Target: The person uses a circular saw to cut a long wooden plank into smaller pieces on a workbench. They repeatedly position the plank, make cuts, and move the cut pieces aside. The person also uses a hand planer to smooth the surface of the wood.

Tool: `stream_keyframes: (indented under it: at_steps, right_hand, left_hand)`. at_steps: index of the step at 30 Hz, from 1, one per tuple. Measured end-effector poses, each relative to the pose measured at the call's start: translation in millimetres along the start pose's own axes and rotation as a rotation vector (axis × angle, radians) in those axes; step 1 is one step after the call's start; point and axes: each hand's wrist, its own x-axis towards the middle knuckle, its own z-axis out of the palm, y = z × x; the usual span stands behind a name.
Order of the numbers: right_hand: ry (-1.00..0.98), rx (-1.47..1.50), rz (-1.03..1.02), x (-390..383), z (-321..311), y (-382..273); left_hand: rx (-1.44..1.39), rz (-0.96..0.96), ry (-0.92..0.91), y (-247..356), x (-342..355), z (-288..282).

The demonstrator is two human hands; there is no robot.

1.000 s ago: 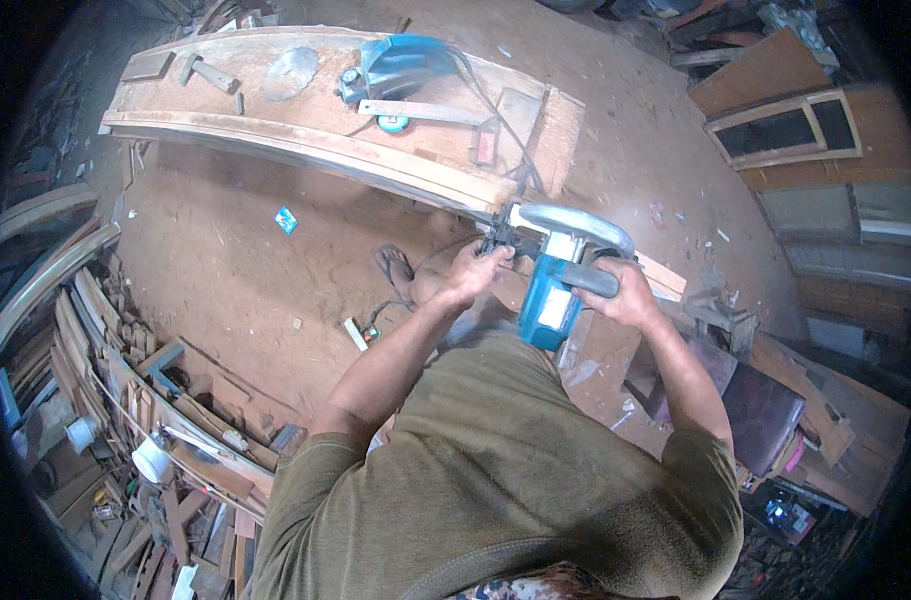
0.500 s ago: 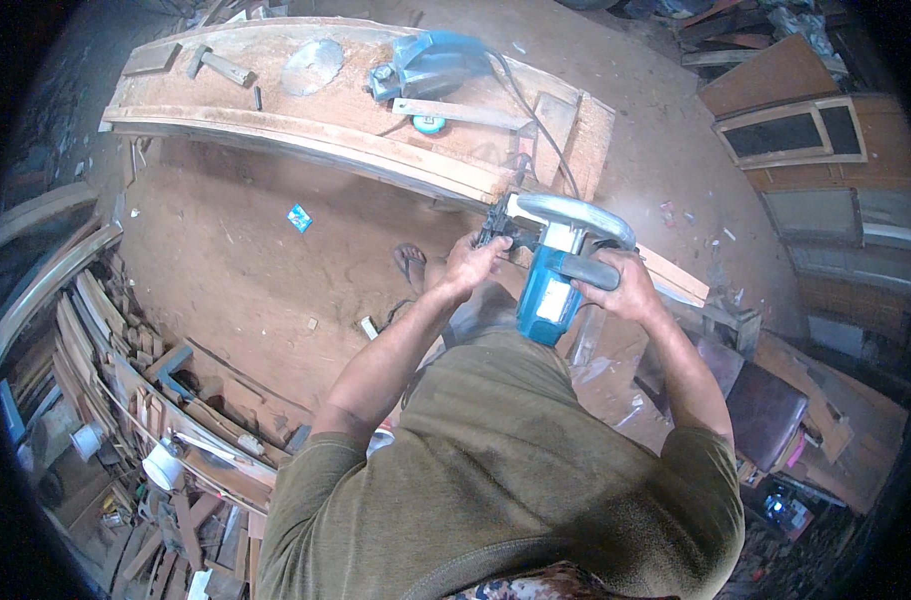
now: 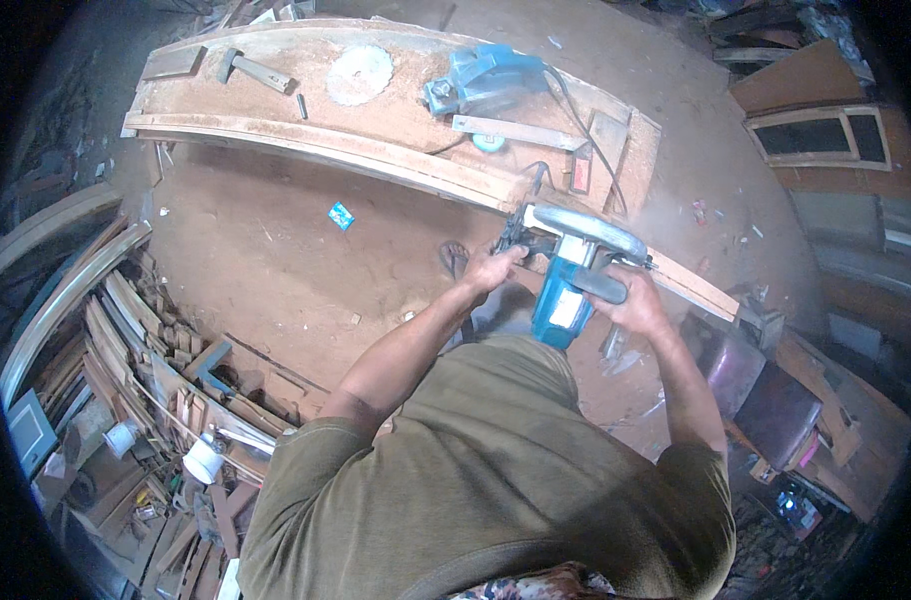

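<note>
The right hand (image 3: 635, 300) wraps its fingers around the dark, rounded handle of the saw (image 3: 557, 308), and the left hand (image 3: 495, 266) is closed on a dark fitting at the saw's left side, its exact grip partly hidden. The saw stands upright between the hands, by the near edge of the bench (image 3: 315, 150) toward its right end; its body is smooth blue plastic, its guard (image 3: 593, 232) a dull, curved, metallic-looking hood. Just beyond the guard, a straight plank (image 3: 695, 284) of pale wood runs off to the right. The long wooden bench is rough and strewn with sawdust. On it, at the right, lie a red, flat rectangular piece (image 3: 580, 172) and a thin straight strip (image 3: 520, 132), with a round teal tape measure (image 3: 488, 143) just beside the strip. Beyond them sits a dusty blue power tool (image 3: 485, 80). Farther left come a flat toothed disc (image 3: 359, 75), a short dark rod (image 3: 302, 106), a wooden-handled hammer (image 3: 260, 72) and a flat brown board (image 3: 174, 63). A small blue packet (image 3: 341, 216) lies on the brown floor (image 3: 275, 260). At the near left, narrow wooden offcuts (image 3: 125, 325) pile up around a white tub (image 3: 203, 460); at the far right leans a wooden frame (image 3: 820, 137) with dark panes.
</note>
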Motion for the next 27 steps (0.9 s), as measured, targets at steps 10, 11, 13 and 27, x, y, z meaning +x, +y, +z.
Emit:
stream_keyframes:
  at_steps: [10, 11, 13, 27]
  right_hand:
    - [0.016, 0.018, -0.110, 35.0, 25.3, -34.9]
    - [0.023, 0.006, -0.091, 37.6, 30.7, -36.2]
    - [0.035, -0.022, -0.064, 39.3, 38.3, -38.2]
    - [0.000, -0.082, -0.068, 90.4, 74.1, -98.3]
  left_hand:
    - [-0.069, -0.002, -0.039, -13.5, 21.7, -60.7]
    - [-0.061, 0.010, -0.040, -9.2, 20.3, -64.8]
    - [-0.070, 0.035, -0.047, -5.3, 18.0, -72.6]
    - [-0.106, 0.058, -0.045, 14.7, 21.1, -152.6]
